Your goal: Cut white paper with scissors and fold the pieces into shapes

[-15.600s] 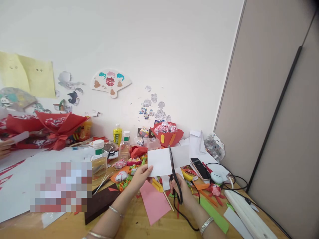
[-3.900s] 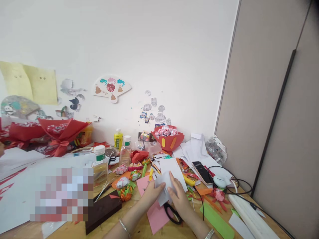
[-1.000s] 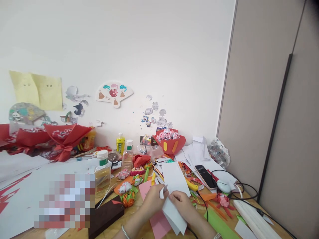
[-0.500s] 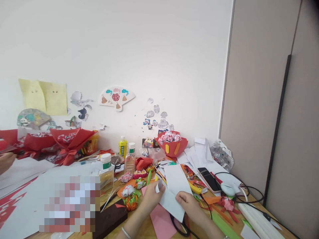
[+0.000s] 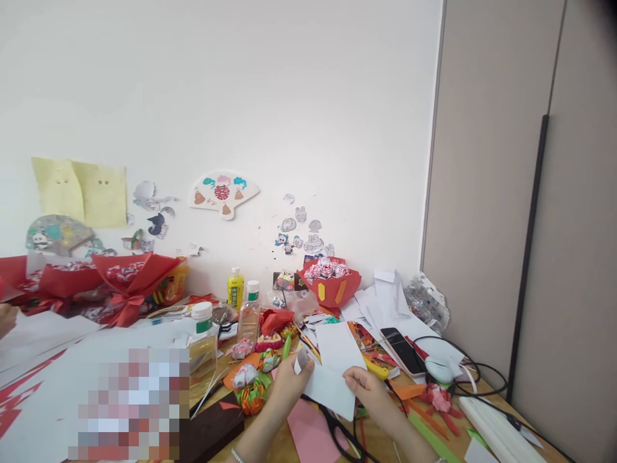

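A small white sheet of paper (image 5: 331, 393) is stretched between my two hands, low in the middle of the view. My left hand (image 5: 293, 378) pinches its left end, where a corner curls up by the thumb. The right edge is pinched by the thumb and fingers of my right hand (image 5: 365, 387). Under the held sheet lie a pink paper (image 5: 308, 432) and scissors with black handles (image 5: 341, 432); the scissors' blades are hidden. Just beyond my hands rests another white sheet (image 5: 339, 347).
Folded paper flowers (image 5: 253, 397) and a dark box (image 5: 218, 426) lie to the left, near clear bottles (image 5: 201, 350). On the right are a phone (image 5: 403, 351), cables and a white power strip (image 5: 501, 427). Red bouquets (image 5: 126, 280) line the wall; another person's hand (image 5: 6, 318) shows far left.
The view has shifted slightly. The held sheet is tilted differently and drawn out flatter between my hands, and more of the scissors' handles shows beneath it. The other person's hand has moved further out of view.
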`<state>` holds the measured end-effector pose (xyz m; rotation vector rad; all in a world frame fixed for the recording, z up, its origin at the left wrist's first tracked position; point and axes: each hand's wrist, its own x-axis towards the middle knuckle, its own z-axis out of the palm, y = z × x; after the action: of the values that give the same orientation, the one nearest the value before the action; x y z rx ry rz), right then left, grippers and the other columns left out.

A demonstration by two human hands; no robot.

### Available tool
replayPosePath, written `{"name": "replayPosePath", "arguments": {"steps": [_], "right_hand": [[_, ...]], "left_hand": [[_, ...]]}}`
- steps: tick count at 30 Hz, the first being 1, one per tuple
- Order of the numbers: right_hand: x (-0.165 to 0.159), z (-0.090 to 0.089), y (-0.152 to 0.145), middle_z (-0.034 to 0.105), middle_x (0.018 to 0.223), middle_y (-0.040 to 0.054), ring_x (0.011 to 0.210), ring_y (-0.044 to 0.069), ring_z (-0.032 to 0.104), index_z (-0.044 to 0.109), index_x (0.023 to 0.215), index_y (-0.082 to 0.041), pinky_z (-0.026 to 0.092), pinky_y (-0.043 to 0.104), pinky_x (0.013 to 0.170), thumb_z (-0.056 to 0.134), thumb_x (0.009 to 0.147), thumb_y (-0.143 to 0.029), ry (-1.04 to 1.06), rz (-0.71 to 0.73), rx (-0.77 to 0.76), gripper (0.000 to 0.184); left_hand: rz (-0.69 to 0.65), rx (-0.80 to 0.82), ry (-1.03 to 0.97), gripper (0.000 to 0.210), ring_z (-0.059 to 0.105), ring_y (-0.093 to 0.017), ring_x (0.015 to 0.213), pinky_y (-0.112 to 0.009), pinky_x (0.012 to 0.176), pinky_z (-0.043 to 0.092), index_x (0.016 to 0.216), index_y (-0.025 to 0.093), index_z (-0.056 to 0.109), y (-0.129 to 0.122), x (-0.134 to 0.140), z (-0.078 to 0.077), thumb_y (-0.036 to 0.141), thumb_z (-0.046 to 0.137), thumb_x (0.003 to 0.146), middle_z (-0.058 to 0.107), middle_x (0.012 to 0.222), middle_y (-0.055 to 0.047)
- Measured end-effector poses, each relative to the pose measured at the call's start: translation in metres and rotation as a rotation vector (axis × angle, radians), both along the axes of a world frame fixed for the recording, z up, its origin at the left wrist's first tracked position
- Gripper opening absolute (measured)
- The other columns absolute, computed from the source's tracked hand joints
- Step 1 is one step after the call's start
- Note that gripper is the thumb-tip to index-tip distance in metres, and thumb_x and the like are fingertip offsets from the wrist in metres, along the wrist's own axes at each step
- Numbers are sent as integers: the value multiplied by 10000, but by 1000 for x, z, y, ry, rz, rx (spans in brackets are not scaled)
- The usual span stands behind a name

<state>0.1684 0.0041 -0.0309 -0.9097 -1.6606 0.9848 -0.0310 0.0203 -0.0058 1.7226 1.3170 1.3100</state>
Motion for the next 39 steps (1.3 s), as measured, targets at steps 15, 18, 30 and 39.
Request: {"name": "replayPosePath", "arguments": {"steps": [15, 18, 30, 39], "right_hand": [[17, 3, 1, 462, 547, -53, 421, 68, 358, 589, 768, -170, 214, 188, 393, 599, 698, -548, -13, 172, -222, 385], [8, -2, 4, 504, 577, -41, 471, 86, 412, 599, 783, -170, 272, 196, 436, 627, 668, -545, 54, 138, -213, 394], [-10, 2, -11, 590, 904, 49, 782, 187, 585, 566, 1037, -222, 467, 317, 708, 611, 707, -546, 396, 186, -175, 465], [-12, -12, 3, 489, 574, -17, 577, 158, 484, 494, 590, -186, 398, 251, 540, 560, 722, -345, -107, -215, 75, 217]], "left_hand": [[-361, -223, -97, 184, 551, -151, 638, -256, 627, 417, 746, 171, 535, -15, 9, 6, 335, 551, 662, 591, 639, 13], [-400, -89, 174, 214, 552, -168, 762, -245, 681, 411, 792, 162, 592, -21, 11, 4, 339, 571, 674, 622, 777, -8], [-300, -48, 289, 298, 537, -206, 875, -277, 779, 405, 964, 157, 581, -20, 19, -7, 316, 531, 717, 640, 956, -44], [-238, -56, 46, 384, 517, -238, 1021, -310, 887, 380, 991, 199, 562, -4, 19, -20, 490, 434, 776, 623, 1056, -75]]}}
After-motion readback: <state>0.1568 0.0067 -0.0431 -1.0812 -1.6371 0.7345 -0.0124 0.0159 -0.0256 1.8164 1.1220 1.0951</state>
